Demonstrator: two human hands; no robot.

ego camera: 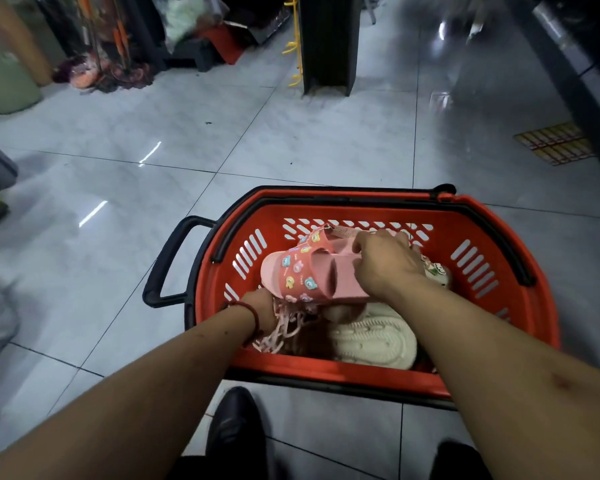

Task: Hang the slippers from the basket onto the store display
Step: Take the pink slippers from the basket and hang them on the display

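We judge pick-up in hand: fingers of the right hand [386, 268] curl round the pink slipper [302, 271] over the red basket [361, 213], the left hand [260, 311] with fingers hidden; next needs a clear lift out.

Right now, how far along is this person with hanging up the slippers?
Early, it seems. Done: nothing visibly hung; the yellow hooks on the far stand look bare. In hand: the right hand grips a pink slipper in the red basket, and the left hand reaches among pink cords beneath it, fingers hidden. Left: at least a cream slipper lies in the basket.
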